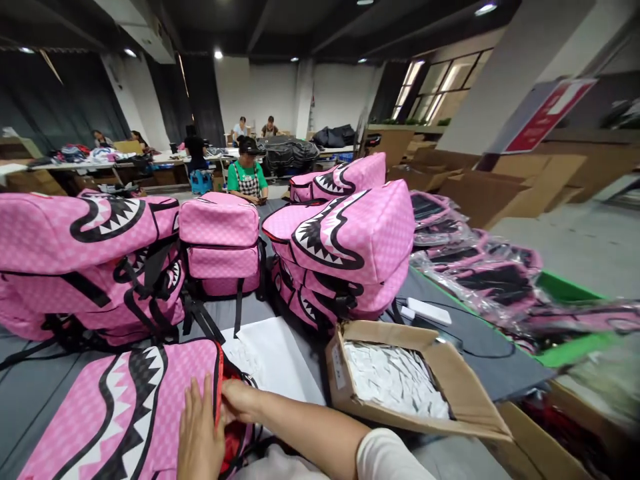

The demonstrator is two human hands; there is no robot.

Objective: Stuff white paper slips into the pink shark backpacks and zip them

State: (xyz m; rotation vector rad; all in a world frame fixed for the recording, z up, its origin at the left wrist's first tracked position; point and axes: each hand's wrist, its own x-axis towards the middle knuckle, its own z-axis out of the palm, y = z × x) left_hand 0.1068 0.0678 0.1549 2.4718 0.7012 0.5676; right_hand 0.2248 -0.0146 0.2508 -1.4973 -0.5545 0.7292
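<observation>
Head view: the nearest pink backpack (125,413) lies on the grey surface (30,393), its long axis slanting up to the right. The left hand (200,433) rests flat on it, grip spread wide. The right hand (240,400) is at its red opening with the fingers hidden, so I cannot tell its grip. A cardboard box (450,380) sits to the backpack's right.

pink backpacks (350,233): about 7, unwrapped | cardboard box (465,395): 1 | white sheet (280,360): 1

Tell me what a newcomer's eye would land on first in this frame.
The stacks of pink shark-mouth backpacks piled across the grey table dominate the middle and left. Nearest the camera, the left hand lies flat on one such backpack while the right hand is at its red-lined opening. To the right sits an open cardboard box of small white packets.
</observation>
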